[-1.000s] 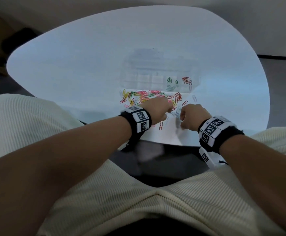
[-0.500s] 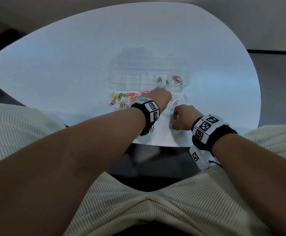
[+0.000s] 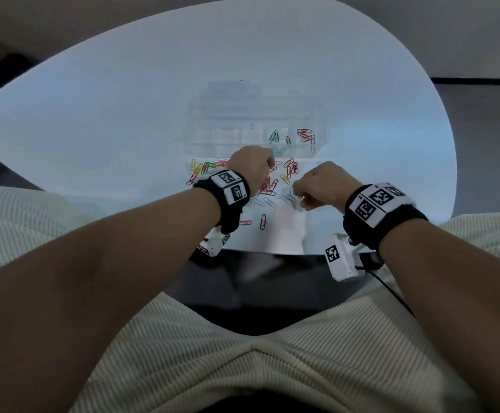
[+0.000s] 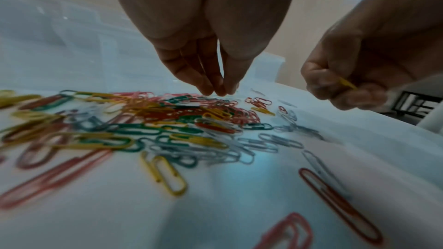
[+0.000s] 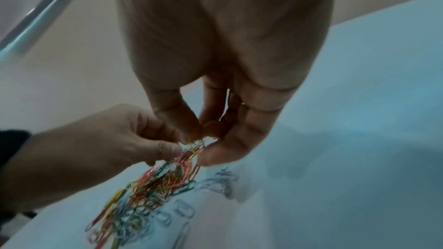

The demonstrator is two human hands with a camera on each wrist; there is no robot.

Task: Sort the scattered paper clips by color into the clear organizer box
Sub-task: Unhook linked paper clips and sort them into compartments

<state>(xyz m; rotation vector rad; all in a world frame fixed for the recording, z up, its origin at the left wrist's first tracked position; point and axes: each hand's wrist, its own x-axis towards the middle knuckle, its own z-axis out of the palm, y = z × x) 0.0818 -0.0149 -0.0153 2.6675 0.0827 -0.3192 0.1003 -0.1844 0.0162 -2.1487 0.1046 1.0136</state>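
Observation:
The clear organizer box lies on the white table; green clips fill one front compartment and red clips the one to its right. In front of it is a mixed pile of coloured paper clips. My left hand hovers at the pile's far edge with its fingertips pinched together; no clip shows between them. My right hand, to the right of the pile, pinches a yellow clip.
Pale blue-white clips lie under the right hand. A red clip and a pink one lie apart near the table's front edge. My knees sit below that edge. Bare tabletop surrounds the box.
The left hand went from the pile to the box's green compartment and has come back to the pile's far edge. The right hand has stayed beside the pile.

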